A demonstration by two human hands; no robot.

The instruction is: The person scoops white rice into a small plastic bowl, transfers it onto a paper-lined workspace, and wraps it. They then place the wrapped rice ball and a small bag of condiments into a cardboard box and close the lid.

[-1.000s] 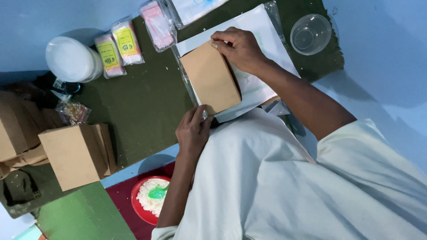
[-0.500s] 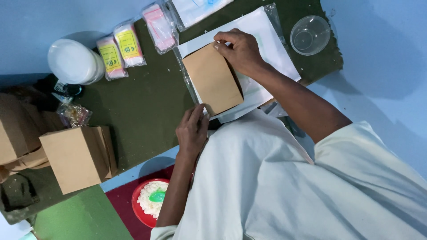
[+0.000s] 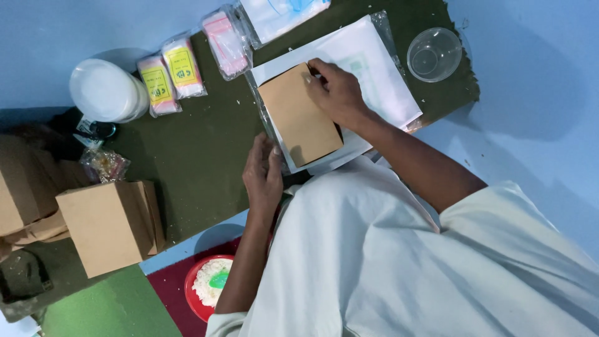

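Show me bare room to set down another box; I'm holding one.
Free: dark green mat between the small yellow-labelled packets, brown cardboard box and left hand. Crowded: around the flat brown carton under the right hand.
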